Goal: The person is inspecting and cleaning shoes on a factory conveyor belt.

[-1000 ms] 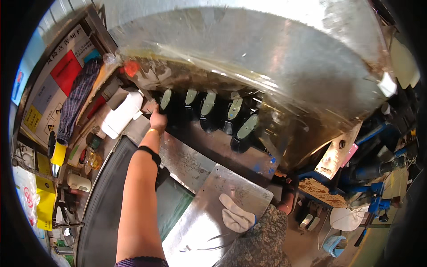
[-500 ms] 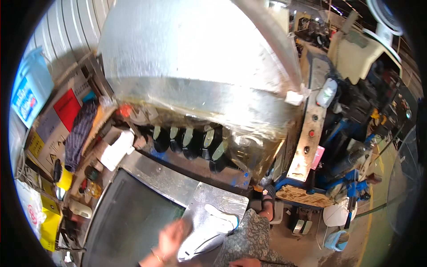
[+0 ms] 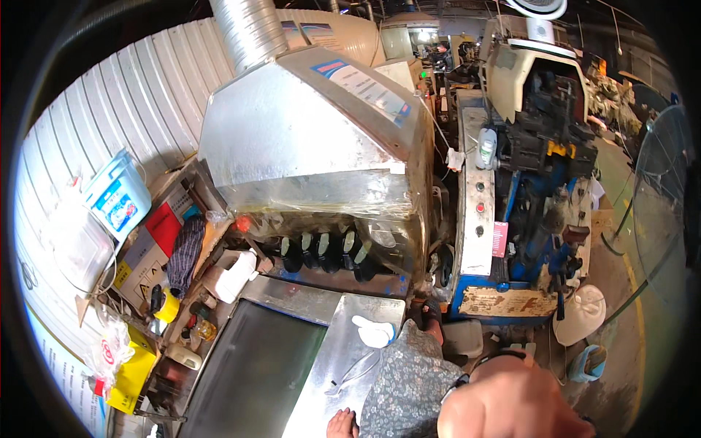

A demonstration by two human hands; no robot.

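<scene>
— Where was the left hand (image 3: 341, 423) at that point?

— At the very bottom of the frame, a little left of centre, with its fingers lying on the near edge of the flat, shiny steel plate (image 3: 328, 350). Only the fingertips showed, so I couldn't tell whether they were spread or curled. Nothing was visibly in them.

— And the right hand?

— Out of view. A bare arm or shoulder (image 3: 511, 405) filled the lower right, close to the lens, with no hand on it.

— What lay nearest the fingers?

— A thin pair of metal tongs (image 3: 350, 376), just above them on the plate and apart from them. Further up lay a crumpled white glove (image 3: 374, 332).

— And the shoes?

— A row of dark shoes with pale insoles (image 3: 325, 252) stood at frame centre, under the big galvanised sheet-metal hood (image 3: 314, 139), well apart from the hand.

— So which step was it?

— A pause between reaches, I'd judge: hand at rest, nothing held. Reaching the shoes would have called for a long stretch forward across the plate, and the tongs only a short one.
</scene>
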